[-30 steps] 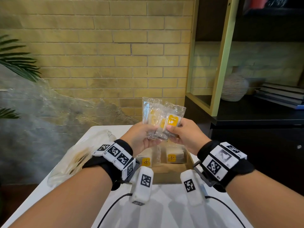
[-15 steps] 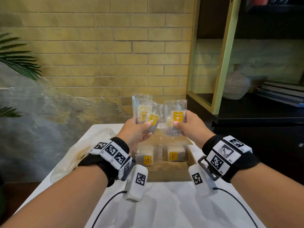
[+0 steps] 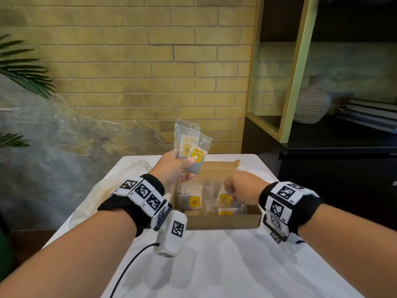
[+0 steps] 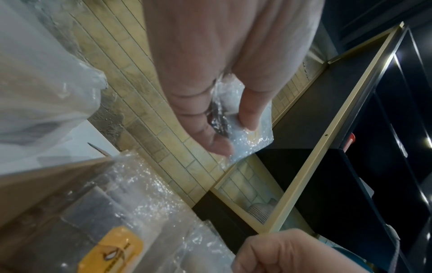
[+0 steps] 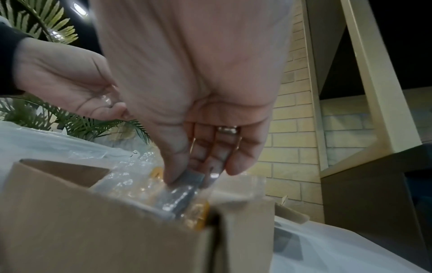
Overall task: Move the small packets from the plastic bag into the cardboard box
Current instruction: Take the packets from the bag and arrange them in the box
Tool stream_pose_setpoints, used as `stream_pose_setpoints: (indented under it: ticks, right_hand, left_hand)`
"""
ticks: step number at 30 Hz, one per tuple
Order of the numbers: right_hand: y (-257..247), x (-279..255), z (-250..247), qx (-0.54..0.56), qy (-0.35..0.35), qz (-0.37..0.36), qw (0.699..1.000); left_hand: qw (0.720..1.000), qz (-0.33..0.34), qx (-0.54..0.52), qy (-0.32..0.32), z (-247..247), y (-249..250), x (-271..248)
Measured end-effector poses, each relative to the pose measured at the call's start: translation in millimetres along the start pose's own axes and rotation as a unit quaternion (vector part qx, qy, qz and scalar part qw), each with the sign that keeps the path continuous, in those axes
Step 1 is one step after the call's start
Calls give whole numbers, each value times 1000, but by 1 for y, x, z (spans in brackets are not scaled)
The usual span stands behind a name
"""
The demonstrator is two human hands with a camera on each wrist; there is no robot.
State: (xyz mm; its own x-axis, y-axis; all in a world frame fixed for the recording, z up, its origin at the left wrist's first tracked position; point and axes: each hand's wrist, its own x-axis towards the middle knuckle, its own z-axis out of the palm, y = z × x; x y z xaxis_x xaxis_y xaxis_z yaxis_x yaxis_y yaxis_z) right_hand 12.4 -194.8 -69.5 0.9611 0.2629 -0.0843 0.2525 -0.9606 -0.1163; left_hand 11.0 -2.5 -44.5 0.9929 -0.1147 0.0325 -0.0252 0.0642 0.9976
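Two packets (image 3: 190,148) are pinched upright in the left hand (image 3: 175,169) above the box (image 3: 223,221) at the table's far edge, while one packet (image 5: 181,198) is pinched inside it by the right hand (image 3: 241,188).

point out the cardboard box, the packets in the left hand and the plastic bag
cardboard box (image 3: 223,221): head view, on its bare front wall.
packets in the left hand (image 3: 194,152): head view, on the yellow label of the front packet.
plastic bag (image 3: 101,196): head view, on its crumpled middle.
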Motion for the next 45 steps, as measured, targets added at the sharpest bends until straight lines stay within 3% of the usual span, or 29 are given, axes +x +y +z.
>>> stream_pose_setpoints:
  ticks: [6,12,18,27,32,38,45]
  right_hand:
    - [4,-4,-10,-46,24,-33,998]
    - [1,-6,1,-38,-66,-31,997]
    - [-4,-4,-8,-26,-6,-58,998]
    - [-14,0,2,-96,-141,-44,984]
    - [-20,3,9,-158,-174,-50,971]
    - [-27,4,11,-194,-188,-48,962]
    - [-31,-1,3,-195,-153,-47,968]
  left_hand:
    - [1000,3,6,2,-2,1,-1]
    - [1000,-4,17,-3,1,0,-3]
    - [999,-7,32,-10,2,1,-3]
    - [999,-15,40,-9,0,-2,-5]
    - [999,-26,40,-19,-1,-1,-7]
    - [998,-27,51,-23,-2,-4,-8]
    - [997,-28,65,-29,-3,-5,-9]
